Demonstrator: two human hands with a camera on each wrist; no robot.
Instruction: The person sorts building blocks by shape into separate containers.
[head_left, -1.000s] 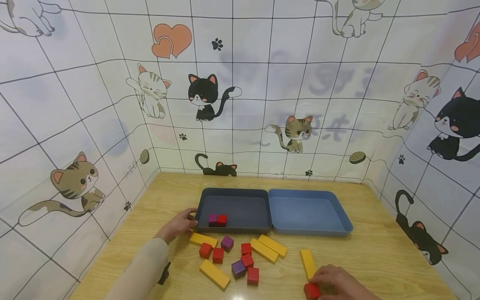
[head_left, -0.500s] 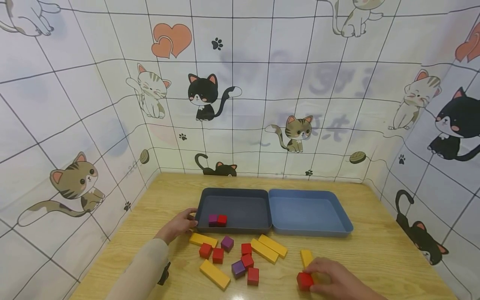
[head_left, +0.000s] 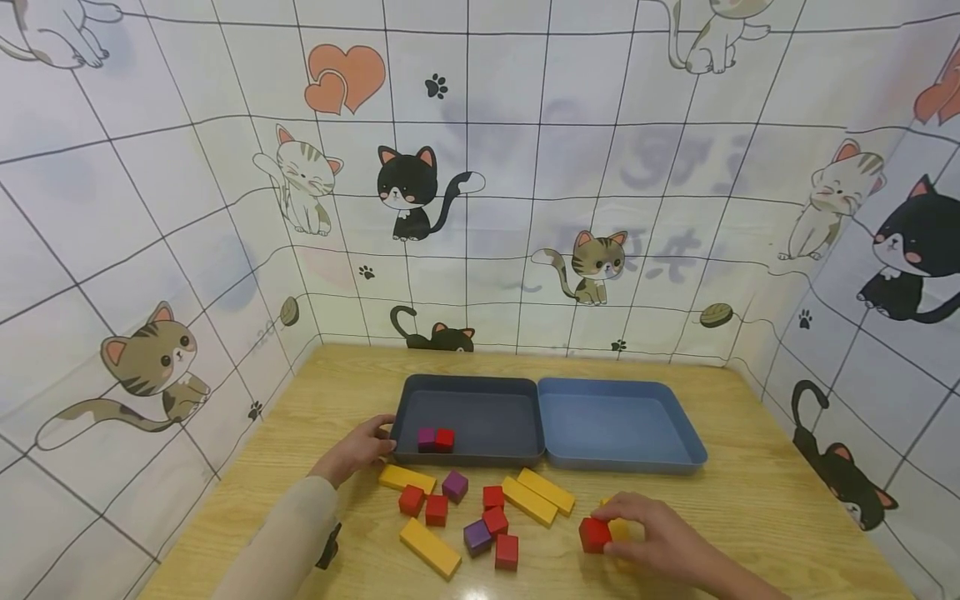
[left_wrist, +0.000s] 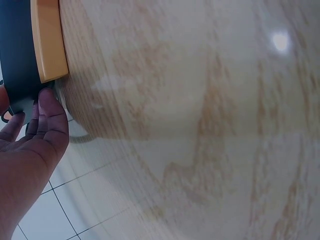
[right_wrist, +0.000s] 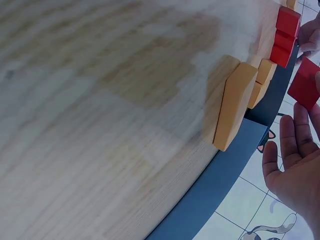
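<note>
My right hand [head_left: 651, 533] pinches a red cube [head_left: 595, 536] between thumb and fingers, to the right of the other blocks. Behind that hand a yellow block [head_left: 619, 530] is mostly hidden. The red cube [right_wrist: 304, 84] also shows in the right wrist view, at the fingertips. At the left end of the dark grey tray [head_left: 480, 400], my left hand [head_left: 362, 450] holds the edge, and its fingers bend against the wall in the left wrist view. Inside this tray, a purple cube [head_left: 427, 439] and a red cube [head_left: 445, 440] sit side by side.
A blue tray [head_left: 622, 417] adjoins the dark one on its right. In front lie several red cubes [head_left: 506, 552], purple cubes [head_left: 477, 537] and long yellow blocks [head_left: 430, 548] on the wooden table [head_left: 757, 500]. A cat-patterned sheet [head_left: 495, 208] encloses the back and sides.
My right hand has moved left and farther away from me, carrying the red cube past the yellow block it now covers. The left hand and the trays have stayed put.
</note>
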